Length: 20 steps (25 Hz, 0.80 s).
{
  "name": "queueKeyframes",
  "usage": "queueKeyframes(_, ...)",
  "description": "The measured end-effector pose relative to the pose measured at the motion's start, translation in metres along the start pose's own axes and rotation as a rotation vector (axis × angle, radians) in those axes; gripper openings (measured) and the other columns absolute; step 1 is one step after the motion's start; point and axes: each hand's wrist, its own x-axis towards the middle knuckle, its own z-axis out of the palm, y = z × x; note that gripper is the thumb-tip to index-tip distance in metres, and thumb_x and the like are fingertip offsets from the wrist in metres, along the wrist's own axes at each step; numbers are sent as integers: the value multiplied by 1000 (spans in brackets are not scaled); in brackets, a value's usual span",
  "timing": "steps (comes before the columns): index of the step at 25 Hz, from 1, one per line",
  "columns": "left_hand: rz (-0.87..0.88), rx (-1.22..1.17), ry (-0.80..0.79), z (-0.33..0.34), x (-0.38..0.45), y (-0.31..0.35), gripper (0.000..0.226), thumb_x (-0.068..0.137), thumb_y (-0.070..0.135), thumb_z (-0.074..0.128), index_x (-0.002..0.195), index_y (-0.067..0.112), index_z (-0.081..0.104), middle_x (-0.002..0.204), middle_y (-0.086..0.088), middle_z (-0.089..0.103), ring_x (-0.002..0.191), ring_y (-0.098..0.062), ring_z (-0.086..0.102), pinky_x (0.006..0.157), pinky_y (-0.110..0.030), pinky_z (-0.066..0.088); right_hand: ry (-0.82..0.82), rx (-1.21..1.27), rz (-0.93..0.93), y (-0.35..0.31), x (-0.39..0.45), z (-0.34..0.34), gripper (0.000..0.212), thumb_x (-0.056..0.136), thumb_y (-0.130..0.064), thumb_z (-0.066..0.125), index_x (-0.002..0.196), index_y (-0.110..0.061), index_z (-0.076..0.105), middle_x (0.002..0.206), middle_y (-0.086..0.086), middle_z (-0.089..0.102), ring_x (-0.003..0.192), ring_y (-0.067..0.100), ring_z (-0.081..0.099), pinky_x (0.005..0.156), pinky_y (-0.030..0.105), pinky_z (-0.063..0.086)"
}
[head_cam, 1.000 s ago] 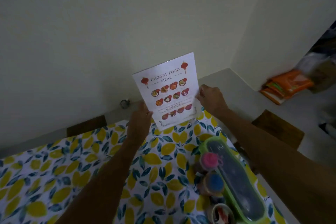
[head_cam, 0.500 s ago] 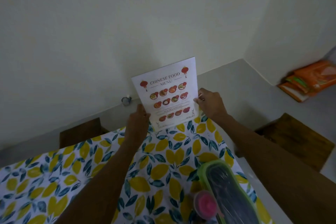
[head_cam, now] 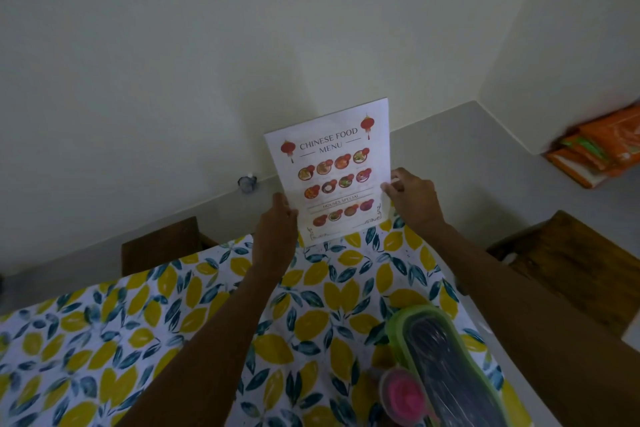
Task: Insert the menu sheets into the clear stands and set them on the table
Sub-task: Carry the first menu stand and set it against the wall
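While the menu sheet [head_cam: 332, 173] stands upright at the far edge of the table [head_cam: 104, 340], both hands are on it, one at each side. The left hand [head_cam: 275, 236] is closed around the lower left edge, fingers curled over the margin beside the bottom row of dish pictures. The right hand [head_cam: 414, 199] pinches the right edge a little higher up, thumb on the front, fingers behind. The sheet reads "Chinese Food Menu", with red lanterns in the top corners and rows of plates below; its bottom edge sits right at the lemon-print tablecloth [head_cam: 194, 315]. Whether a clear stand is around the sheet, I cannot tell. Near the lower right corner of the table lies a green-rimmed container [head_cam: 446, 367], with a pink-lidded jar [head_cam: 401, 393] touching its left side. Well apart, against the wall, orange packets [head_cam: 599, 152] are stacked on the floor, and a small clear cup [head_cam: 247, 183] sits at the foot of the wall left of the sheet.
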Motion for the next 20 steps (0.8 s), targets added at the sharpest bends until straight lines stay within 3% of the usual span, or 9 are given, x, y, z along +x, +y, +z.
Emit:
queueKeyframes(5, 24, -39, -20, -3, -3, -4, 6, 95, 12, 48, 100, 9, 46, 86, -4, 65, 72, -22, 66, 57, -32, 53, -2, 105, 79, -7, -4, 1, 28, 93, -26, 61, 115, -10, 58, 105, 15, 75, 89, 31, 71, 79, 41, 60)
queueKeyframes(9, 18, -57, -48, -9, -1, -4, 13, 94, 11, 50, 107, 8, 49, 87, 2, 63, 78, -23, 70, 57, -19, 49, -17, 146, 125, -13, -9, -5, 32, 93, -25, 61, 120, -10, 56, 111, 14, 73, 91, 27, 71, 74, 31, 55)
queueKeyframes(12, 12, -106, -56, -18, -6, 6, 33, 88, 10, 61, 116, 9, 44, 103, -10, 66, 90, -28, 68, 73, -34, 57, -3, 184, 144, -19, -15, -11, 35, 92, -26, 63, 122, -11, 55, 113, 13, 71, 88, 23, 68, 77, 33, 57)
queueKeyframes(15, -25, -104, -22, -29, -19, 15, 49, 86, 18, 67, 125, 13, 37, 124, -16, 59, 107, -31, 61, 88, -48, 56, 22, 188, 147, -28, -27, -22, 38, 90, -32, 65, 122, -15, 53, 112, 12, 70, 89, 23, 68, 82, 45, 60)
queueKeyframes(20, 82, 162, 27, -70, -53, 12, 45, 86, 36, 64, 120, 13, 47, 118, -10, 58, 105, -28, 60, 89, -45, 49, 23, -26, -48, -70, -74, -40, 40, 88, -36, 64, 123, -19, 52, 116, 10, 67, 104, 28, 64, 88, 46, 55)
